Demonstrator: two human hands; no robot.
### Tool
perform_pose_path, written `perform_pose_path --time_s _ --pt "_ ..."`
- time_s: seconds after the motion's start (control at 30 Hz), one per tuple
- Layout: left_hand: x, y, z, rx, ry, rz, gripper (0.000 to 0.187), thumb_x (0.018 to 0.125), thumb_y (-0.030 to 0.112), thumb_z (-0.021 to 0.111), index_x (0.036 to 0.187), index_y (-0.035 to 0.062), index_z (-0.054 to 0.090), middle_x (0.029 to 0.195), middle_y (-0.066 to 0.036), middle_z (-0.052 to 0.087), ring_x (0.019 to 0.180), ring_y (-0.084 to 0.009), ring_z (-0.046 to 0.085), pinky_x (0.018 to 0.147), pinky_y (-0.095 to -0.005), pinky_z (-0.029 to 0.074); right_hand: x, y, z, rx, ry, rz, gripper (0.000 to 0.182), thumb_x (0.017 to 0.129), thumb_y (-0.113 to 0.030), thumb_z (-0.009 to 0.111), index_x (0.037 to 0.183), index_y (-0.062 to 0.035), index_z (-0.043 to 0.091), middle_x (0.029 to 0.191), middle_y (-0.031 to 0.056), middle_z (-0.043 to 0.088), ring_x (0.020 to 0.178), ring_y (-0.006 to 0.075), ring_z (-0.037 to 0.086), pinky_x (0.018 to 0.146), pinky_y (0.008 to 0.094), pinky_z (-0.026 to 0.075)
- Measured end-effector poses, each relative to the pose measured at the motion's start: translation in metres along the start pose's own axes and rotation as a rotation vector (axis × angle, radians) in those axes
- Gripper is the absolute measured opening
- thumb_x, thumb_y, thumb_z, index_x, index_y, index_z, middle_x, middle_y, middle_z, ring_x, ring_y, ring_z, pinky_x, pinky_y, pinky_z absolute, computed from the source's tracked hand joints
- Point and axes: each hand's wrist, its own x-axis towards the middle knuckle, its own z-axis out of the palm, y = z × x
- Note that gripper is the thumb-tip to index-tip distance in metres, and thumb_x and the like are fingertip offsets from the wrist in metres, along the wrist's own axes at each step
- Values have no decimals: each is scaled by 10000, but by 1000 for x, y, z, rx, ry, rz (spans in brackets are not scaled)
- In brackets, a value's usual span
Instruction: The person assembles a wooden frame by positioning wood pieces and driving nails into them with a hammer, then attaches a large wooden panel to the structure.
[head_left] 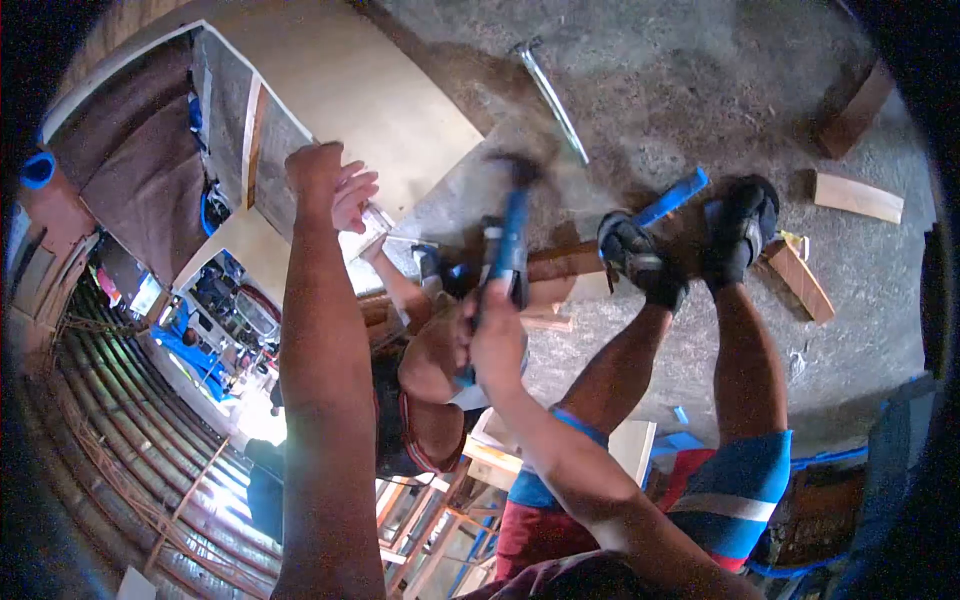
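Note:
My right hand (497, 340) is wrapped round the blue handle of a hammer (514, 220), whose dark head is raised and smeared by motion. My left hand (316, 172) is closed at the edge of a large open wooden box (370, 90) with pale plywood panels. Whatever sits in its fingers is hidden. Close beside it, another person's hand (353, 196) has its fingers spread near the panel edge. That person's bent arm and leg (432, 360) show between my two arms.
A metal-shafted tool, probably a hammer (553, 100), lies on the concrete floor (660, 90). Wood offcuts (858, 197) and a wooden block (800, 283) lie near my feet. A blue strip (672, 197) is beside one shoe. Timber framing (440, 525) stands below.

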Motion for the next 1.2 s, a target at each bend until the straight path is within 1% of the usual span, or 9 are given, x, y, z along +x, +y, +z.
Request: perform_pose_path --time_s 0.2,0.33,0.43,0.53,0.67,0.73,1.07,1.13,1.2 --pt "13 -14 60 -582 39 -216 139 796 218 566 742 112 637 796 -126 665 762 -279 671 632 -418 513 10 23 9 -479 -234 172 471 966 -505 357 752 -93 438 491 32 413 327 154 381 306 282 317" --pt "-7 4 9 -27 60 16 149 797 226 571 743 101 632 782 -129 665 722 -286 671 599 -418 511 22 47 -6 422 -184 -81 451 977 -491 329 824 -84 447 492 33 420 338 156 413 304 276 334" --pt "-6 6 43 -1171 117 -260 231 782 302 613 792 72 594 761 -154 642 702 -304 649 591 -410 501 -3 25 27 -223 143 -378 508 965 -534 310 789 -77 446 484 38 412 340 154 408 312 272 339" --pt "0 6 11 -1232 110 -421 224 761 300 632 756 79 596 740 -152 637 681 -310 642 579 -410 498 0 -6 24 -379 -206 269 532 962 -538 318 772 -59 451 477 31 403 348 145 418 318 265 333" --pt "-16 7 54 -52 100 8 142 805 176 564 724 114 664 745 -96 672 693 -247 678 569 -378 533 0 29 21 55 -18 -48 495 969 -490 366 719 -70 439 472 10 394 347 134 415 322 257 321" --pt "31 -34 152 -1121 146 -249 159 807 182 557 699 143 667 707 -87 665 661 -237 675 562 -364 525 12 40 14 -406 -185 129 501 962 -516 361 708 -88 424 476 17 400 338 135 395 318 258 319" --pt "-74 140 -46 -783 596 -817 574 816 292 552 1238 -75 424 1071 -258 565 1046 -390 532 901 -506 408 -90 -128 -74 -1307 129 119 604 943 -531 350 936 9 620 629 161 580 591 240 591 582 411 478" --pt "-129 193 -105 -1475 -224 -574 482 900 292 431 1209 -77 460 1035 -313 576 970 -445 573 823 -492 459 -90 -144 -129 -1638 38 -214 545 957 -514 338 823 -30 549 582 118 554 545 228 582 520 381 453" --pt "-205 216 -189 -1652 -130 -379 509 942 435 364 1146 -2 527 900 -230 635 865 -405 614 765 -496 467 -141 -196 -87 -1586 197 -22 523 960 -459 368 874 1 600 682 200 614 655 334 612 577 418 466"
